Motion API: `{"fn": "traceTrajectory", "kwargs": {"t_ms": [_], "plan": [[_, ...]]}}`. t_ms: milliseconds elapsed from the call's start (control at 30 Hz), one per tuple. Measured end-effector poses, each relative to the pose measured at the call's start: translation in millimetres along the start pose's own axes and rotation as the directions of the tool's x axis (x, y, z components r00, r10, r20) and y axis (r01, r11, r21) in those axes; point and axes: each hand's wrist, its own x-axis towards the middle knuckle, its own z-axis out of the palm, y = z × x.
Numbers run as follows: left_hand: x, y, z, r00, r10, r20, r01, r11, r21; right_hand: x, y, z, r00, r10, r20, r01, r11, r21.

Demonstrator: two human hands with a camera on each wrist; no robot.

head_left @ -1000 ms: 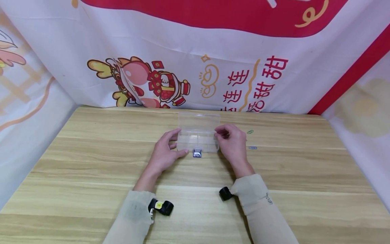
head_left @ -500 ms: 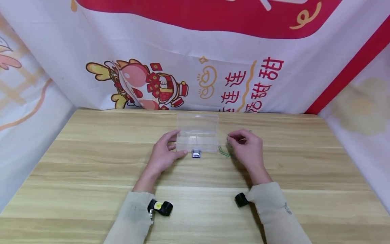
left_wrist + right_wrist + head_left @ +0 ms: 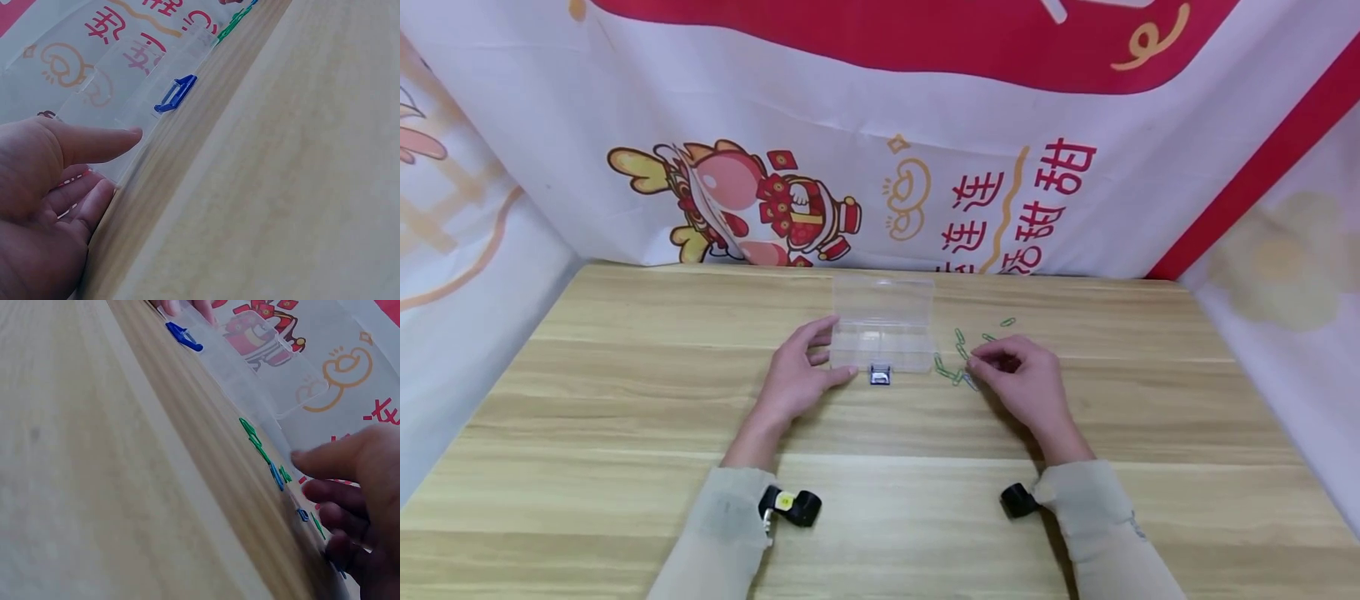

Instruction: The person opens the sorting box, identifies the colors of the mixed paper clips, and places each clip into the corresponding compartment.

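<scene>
Head view: nearest, the left hand is resting loose-fingered against the clear box's left end, while the right hand is curling its fingers over green paper clips lying on the desk beside the box.

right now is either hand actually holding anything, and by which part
The left hand steadies the clear plastic box at its left end, thumb along the front edge. The right hand is curled over the paper clips; whether it pinches one cannot be told.
</scene>
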Motion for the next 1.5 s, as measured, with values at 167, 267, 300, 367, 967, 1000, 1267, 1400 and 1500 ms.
{"fn": "traceTrajectory", "kwargs": {"t_ms": [167,267,300,367,967,1000,1267,1400,1500], "plan": [[0.5,0.0,0.6,1.000,0.005,0.000,-0.005,1.000,0.000,0.2,0.0,3.0,0.989,-0.123,0.087,0.130,0.989,-0.071],[0.9,0.2,0.6,1.000,0.008,0.002,-0.008,1.000,0.001,0.6,-0.8,3.2,0.987,-0.125,0.100,0.134,0.987,-0.087],[1.0,0.3,0.8,1.000,0.007,0.002,-0.007,1.000,0.002,0.8,-0.7,3.2,0.988,-0.118,0.099,0.127,0.988,-0.091],[1.0,0.0,0.7,1.000,0.007,0.002,-0.007,1.000,0.006,0.9,-0.6,3.6,0.990,-0.106,0.090,0.114,0.989,-0.096],[0.2,-1.3,1.2,1.000,0.011,-0.004,-0.011,1.000,0.002,1.1,3.3,5.1,0.998,-0.032,0.063,0.037,0.995,-0.090],[0.4,-1.2,1.3,1.000,0.012,-0.004,-0.012,1.000,0.001,1.3,3.4,4.8,0.998,-0.030,0.057,0.035,0.995,-0.089],[0.4,0.9,0.2,1.000,0.017,-0.009,-0.017,1.000,-0.001,2.5,1.4,4.5,0.998,-0.037,0.054,0.042,0.994,-0.097],[-0.8,0.8,0.9,1.000,0.011,-0.006,-0.011,1.000,0.004,1.3,0.8,5.0,0.998,-0.030,0.061,0.036,0.994,-0.103],[-1.3,0.4,1.2,1.000,0.005,-0.007,-0.005,1.000,0.003,0.2,0.4,5.2,0.997,-0.025,0.069,0.032,0.994,-0.104]]}}
